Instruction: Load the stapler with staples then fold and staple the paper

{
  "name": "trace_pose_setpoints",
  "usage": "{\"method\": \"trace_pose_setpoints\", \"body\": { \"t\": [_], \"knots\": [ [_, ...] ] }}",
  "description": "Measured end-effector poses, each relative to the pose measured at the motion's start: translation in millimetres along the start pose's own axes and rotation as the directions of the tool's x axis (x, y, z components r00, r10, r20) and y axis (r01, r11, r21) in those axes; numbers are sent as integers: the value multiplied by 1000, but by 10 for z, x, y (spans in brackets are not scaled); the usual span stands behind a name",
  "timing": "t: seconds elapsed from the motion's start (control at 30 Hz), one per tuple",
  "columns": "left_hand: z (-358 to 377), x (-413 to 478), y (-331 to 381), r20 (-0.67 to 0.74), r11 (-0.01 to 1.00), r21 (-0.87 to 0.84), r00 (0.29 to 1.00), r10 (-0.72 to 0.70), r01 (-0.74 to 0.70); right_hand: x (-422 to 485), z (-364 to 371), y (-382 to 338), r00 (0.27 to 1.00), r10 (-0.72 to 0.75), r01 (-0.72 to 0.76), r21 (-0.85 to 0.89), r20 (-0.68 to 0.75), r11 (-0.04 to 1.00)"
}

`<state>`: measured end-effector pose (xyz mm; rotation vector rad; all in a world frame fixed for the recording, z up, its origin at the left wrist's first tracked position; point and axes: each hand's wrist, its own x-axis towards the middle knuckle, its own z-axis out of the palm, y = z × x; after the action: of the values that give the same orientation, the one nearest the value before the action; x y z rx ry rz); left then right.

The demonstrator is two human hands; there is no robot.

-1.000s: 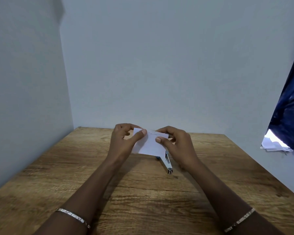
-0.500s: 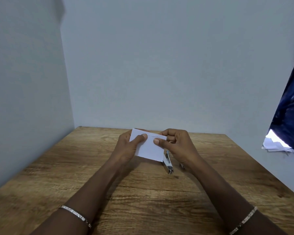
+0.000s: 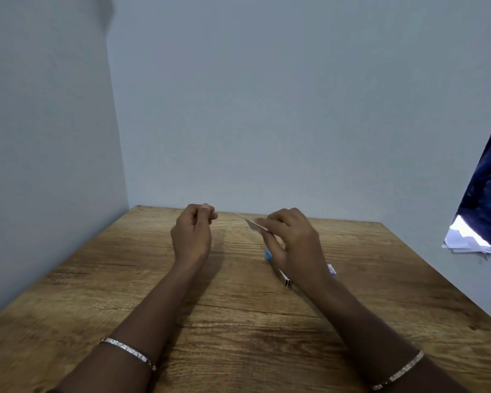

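The right hand (image 3: 292, 242) pinches the folded paper (image 3: 253, 224) in a narrow grip, nearly edge-on to the camera and slanting up and away to the left, while the stapler (image 3: 284, 275) lies on the table (image 3: 238, 321) directly beneath that hand, its long axis running from the blue end under the fingers toward the near metal tip. The right hand is plainly nearer the stapler; the left hand (image 3: 192, 236) hangs well to the left of it, curled nearly shut, and I cannot tell whether it holds anything. Most of the stapler's body is hidden by the right hand, the paper is blurred, and a small white-and-blue scrap (image 3: 332, 270) peeking out just right of the wrist is too small to identify
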<state>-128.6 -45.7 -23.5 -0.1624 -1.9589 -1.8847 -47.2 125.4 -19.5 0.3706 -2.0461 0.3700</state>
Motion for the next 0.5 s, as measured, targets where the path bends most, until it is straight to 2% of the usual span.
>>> {"method": "trace_pose_setpoints", "body": {
  "t": [0.1, 0.2, 0.27, 0.33, 0.5],
  "knots": [
    [-20, 27, -30, -42, 996, 78, 998, 41, -37, -36, 97, -133, 957, -122, 154, -105, 262, 983],
    [-25, 38, -51, -25, 993, 112, 998, 52, -49, -87, 230, -250, 835, -126, 276, -208, 536, 938],
    [-15, 34, -57, 3, 991, 122, 999, 53, -52, -115, 290, -324, 753, -75, 327, -273, 654, 905],
    [-5, 31, -65, 28, 992, 112, 998, 54, -57, -132, 334, -368, 698, 17, 292, -306, 716, 906],
    [17, -24, -94, 89, 989, 125, 994, 70, -81, -165, 337, -347, 661, 159, 50, -254, 734, 966]
  ]
}}
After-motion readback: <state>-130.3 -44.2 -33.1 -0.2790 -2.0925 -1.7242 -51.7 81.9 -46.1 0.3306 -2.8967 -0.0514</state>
